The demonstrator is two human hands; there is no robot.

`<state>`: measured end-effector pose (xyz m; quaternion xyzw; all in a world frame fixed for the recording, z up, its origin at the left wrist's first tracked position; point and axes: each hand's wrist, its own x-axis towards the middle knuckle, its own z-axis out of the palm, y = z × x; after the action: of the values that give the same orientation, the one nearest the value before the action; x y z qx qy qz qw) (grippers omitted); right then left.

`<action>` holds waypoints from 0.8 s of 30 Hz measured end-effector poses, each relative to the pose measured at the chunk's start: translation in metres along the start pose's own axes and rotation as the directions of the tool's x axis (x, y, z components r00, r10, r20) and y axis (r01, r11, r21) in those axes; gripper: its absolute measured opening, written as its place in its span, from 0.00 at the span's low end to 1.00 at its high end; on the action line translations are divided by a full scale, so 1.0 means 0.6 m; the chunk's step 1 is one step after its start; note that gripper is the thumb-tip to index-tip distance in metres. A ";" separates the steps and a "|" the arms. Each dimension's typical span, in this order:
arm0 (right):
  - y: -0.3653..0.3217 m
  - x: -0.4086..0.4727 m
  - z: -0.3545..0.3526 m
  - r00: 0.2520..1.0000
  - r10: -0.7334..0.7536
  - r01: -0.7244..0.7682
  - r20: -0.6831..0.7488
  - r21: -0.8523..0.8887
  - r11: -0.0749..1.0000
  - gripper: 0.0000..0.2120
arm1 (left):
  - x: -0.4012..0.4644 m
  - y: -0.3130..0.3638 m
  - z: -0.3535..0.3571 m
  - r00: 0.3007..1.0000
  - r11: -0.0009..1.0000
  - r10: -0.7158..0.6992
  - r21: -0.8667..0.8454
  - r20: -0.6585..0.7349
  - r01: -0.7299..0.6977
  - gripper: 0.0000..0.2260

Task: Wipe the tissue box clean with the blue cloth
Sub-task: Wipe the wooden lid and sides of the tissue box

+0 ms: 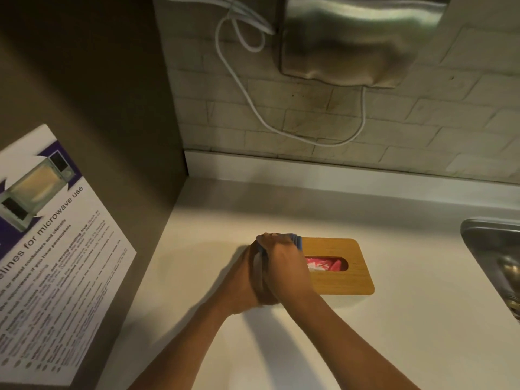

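Note:
The tissue box (351,280) has a wooden lid with an oval slot showing a pink tissue pack (326,264); it lies on the white counter (394,333). My left hand (244,280) and my right hand (284,266) are pressed together over the box's left end. Between them sits the blue cloth (297,241), mostly hidden, with only a dark blue edge showing at the top. Both hands close around the cloth. The left part of the box is covered by my hands.
A steel sink (495,263) lies at the right edge. A metal hand dryer (354,40) with a white cable (253,105) hangs on the tiled wall behind. A brown side panel at left carries a microwave-use notice (53,260).

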<state>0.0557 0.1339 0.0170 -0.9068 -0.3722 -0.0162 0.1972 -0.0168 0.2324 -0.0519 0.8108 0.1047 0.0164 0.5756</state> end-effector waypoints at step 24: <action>-0.007 -0.006 -0.024 0.997 -0.001 0.004 0.078 -0.044 0.999 0.11 | -0.002 0.008 0.008 0.990 0.996 -0.031 0.083 -0.138 0.043 0.26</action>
<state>0.0521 0.1287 0.0313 -0.9104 -0.3803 0.0108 0.1625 -0.0165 0.2260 -0.0491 0.8298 0.1595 0.0569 0.5318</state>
